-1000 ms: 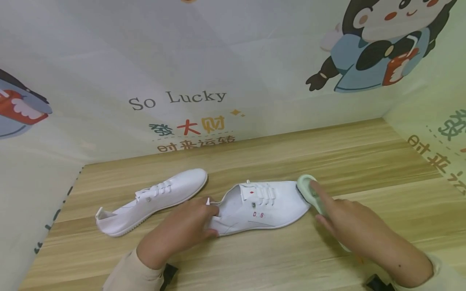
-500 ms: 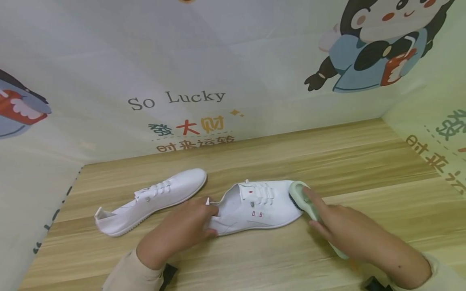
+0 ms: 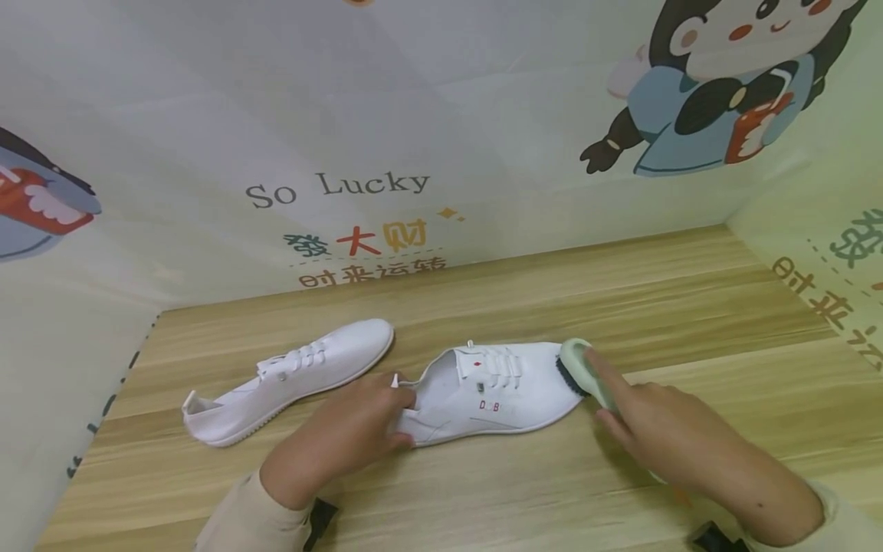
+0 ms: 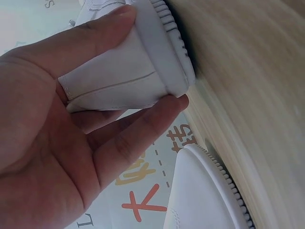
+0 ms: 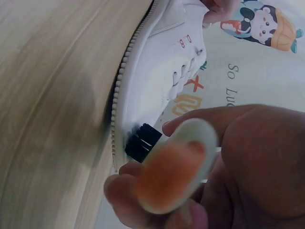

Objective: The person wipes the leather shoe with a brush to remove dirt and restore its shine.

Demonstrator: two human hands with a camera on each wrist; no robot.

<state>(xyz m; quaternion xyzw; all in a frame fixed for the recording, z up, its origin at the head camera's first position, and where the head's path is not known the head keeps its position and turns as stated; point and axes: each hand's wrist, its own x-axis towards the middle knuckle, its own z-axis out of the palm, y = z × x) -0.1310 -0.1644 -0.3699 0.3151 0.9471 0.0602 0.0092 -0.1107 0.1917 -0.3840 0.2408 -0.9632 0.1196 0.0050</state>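
A white lace-up shoe (image 3: 531, 391) with small red letters on its side lies on the wooden surface, toe to the right. My left hand (image 3: 348, 429) grips its heel, thumb on one side and fingers on the other, as the left wrist view shows on the heel (image 4: 114, 81). In my right hand (image 3: 669, 429) is a pale green brush (image 3: 582, 368), held by its handle. Its dark bristles (image 5: 143, 140) touch the toe of the shoe. An orange patch marks the handle end (image 5: 174, 174). Most of the handle is hidden by the hand.
A second white shoe (image 3: 303, 376) lies to the left and behind, toe pointing to the back right. Printed cloth walls (image 3: 483, 115) stand behind and at both sides of the wooden table (image 3: 655, 284).
The brush went left over the toe of the shoe, then back right toward its tip, moving with my right hand. My left hand and both shoes stay in place.
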